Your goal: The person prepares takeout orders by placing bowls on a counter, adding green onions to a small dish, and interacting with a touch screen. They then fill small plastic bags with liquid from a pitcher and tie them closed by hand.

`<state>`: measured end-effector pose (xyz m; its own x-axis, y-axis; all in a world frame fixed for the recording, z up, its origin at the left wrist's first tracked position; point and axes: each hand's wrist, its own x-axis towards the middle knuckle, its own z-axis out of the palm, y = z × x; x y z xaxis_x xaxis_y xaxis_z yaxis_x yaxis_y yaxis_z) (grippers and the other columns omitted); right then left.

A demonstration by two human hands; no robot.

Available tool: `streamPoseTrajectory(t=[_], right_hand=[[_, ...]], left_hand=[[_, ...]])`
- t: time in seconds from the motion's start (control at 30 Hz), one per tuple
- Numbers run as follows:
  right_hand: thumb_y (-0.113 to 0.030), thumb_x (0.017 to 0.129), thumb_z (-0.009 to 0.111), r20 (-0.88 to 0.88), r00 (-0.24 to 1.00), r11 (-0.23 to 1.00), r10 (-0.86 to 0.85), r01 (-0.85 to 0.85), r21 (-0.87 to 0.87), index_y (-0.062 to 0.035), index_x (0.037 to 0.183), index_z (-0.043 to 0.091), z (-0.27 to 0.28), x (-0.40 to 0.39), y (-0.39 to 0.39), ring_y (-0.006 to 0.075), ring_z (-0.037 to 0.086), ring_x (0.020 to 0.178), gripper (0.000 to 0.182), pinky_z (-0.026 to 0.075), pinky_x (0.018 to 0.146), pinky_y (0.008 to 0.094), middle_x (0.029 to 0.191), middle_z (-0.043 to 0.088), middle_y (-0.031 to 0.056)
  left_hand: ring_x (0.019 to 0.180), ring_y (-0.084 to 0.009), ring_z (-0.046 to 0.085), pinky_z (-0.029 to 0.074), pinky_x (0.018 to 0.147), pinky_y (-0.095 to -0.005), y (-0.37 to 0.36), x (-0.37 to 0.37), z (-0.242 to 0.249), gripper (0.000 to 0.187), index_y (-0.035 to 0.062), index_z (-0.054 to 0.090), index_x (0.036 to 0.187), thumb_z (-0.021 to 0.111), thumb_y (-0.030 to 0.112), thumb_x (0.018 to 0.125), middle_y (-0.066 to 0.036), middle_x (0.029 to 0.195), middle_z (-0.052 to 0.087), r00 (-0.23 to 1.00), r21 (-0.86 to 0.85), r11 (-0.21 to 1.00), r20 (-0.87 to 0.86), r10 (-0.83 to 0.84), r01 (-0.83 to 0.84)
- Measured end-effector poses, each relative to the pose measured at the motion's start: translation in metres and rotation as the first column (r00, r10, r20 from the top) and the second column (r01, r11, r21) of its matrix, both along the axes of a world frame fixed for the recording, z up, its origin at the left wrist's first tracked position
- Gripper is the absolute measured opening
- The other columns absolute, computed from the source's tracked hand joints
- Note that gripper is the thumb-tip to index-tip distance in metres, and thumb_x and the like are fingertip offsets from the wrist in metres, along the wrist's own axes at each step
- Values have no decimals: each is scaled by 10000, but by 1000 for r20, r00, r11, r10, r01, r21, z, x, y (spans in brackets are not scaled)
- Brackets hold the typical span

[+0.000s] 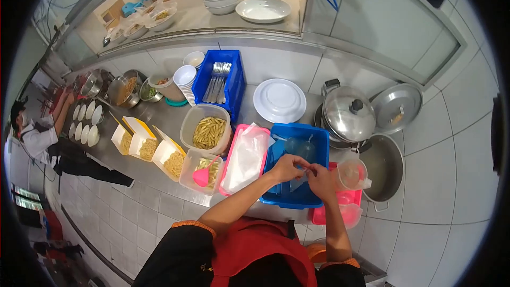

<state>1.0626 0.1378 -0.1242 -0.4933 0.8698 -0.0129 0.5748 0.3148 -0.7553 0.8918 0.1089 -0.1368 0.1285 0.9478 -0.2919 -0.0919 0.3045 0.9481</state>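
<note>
Over a blue plastic basin, my left hand and my right hand meet with fingertips pinched together. Between them they grip the top of what looks like a small clear plastic bag, hanging down into the basin; its details are partly hidden by my fingers. Behind my hands, a filled clear bag lies in the same basin. To the left, white plastic sheets or bags lie in a pink tray. By my right wrist stands a clear plastic jug above a pink container.
Noodle-filled paper boxes, a tub of pickle-like pieces and a blue cutlery bin stand left. White plates, a lidded pan and a large pot are behind and right. Another person works far left.
</note>
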Motion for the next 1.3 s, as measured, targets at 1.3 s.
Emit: streamPoseTrajectory(t=[1.3], right_hand=[[-24, 880, 565, -150, 928, 898, -342, 275, -342, 107, 874, 639, 39, -1, -14, 174, 677, 629, 151, 574, 574, 269, 727, 658, 123]], left_hand=[[635, -159, 661, 529, 539, -309, 28, 3, 10, 305, 1, 603, 962, 756, 218, 813, -96, 744, 656, 941, 0, 982, -285, -180, 188]])
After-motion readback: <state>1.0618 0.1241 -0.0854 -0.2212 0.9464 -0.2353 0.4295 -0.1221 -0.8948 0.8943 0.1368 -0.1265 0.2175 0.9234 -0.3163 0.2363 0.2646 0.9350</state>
